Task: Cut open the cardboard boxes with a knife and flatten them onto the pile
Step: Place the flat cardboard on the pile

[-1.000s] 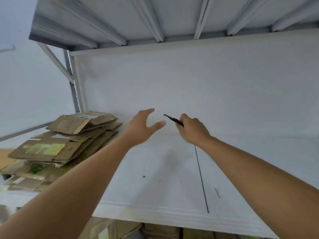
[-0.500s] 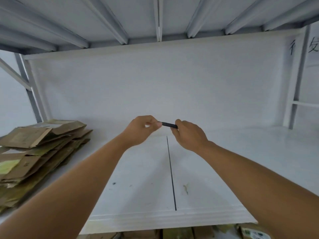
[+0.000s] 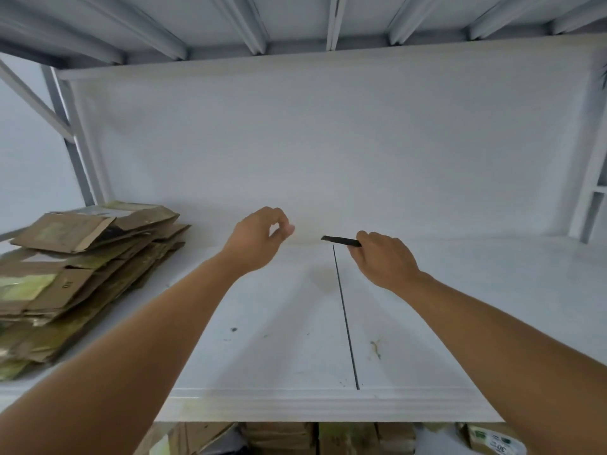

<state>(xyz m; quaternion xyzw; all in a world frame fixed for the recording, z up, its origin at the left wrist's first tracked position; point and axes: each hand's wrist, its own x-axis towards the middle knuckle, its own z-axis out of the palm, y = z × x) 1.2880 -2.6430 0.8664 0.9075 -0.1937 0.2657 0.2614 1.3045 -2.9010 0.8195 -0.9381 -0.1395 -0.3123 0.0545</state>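
Right hand (image 3: 386,261) curled around the handle of a dark knife (image 3: 340,240), whose free end points left toward the left hand (image 3: 259,236). Left hand held apart from the knife, thumb and fingers curled toward one another and holding nothing. Both hands hover above the white shelf (image 3: 279,356), close to its dark seam (image 3: 345,316). Pile of flattened cardboard boxes (image 3: 75,270) lies at the shelf's left end, well apart from both hands.

You are facing a white shelf (image 3: 262,356) with a dark seam (image 3: 345,323) running front to back and small stains (image 3: 375,348) beside it; grey ribbed beams (image 3: 249,24) cross overhead.
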